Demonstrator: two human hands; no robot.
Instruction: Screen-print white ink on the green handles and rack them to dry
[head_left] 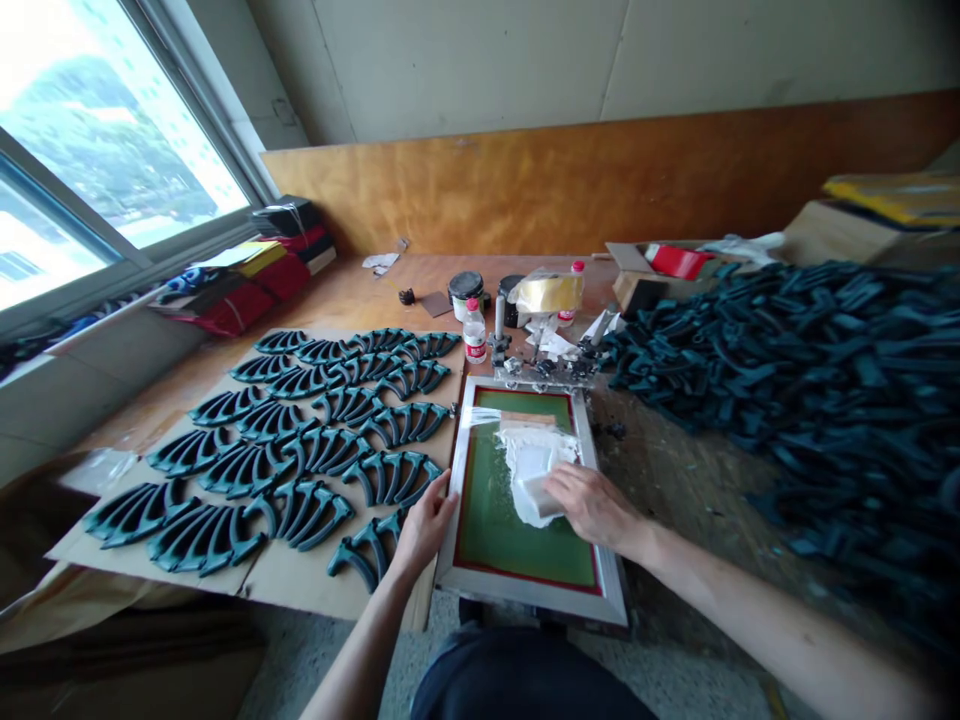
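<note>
A metal-framed screen (610, 590) with green mesh lies in front of me, a dark red line round its edge. White paste (517, 460) is spread over the middle of the mesh. My right hand (592, 505) is closed on a pale, flat scraper (541, 488) that rests in the paste. My left hand (427, 522) is at the left side of the frame, its fingers curled at the edge; whether they grip it is hard to tell. Brown tape (529, 420) crosses the mesh above the paste. A metal clamp (546, 372) stands at the frame's far end.
Dark green curved parts (262, 470) lie in rows on cardboard (300, 585) at the left. A large pile of similar parts (825, 380) covers the right side. A bottle (474, 332) and a lidded tub (466, 290) stand behind the screen. Boxes (847, 235) sit at the back right.
</note>
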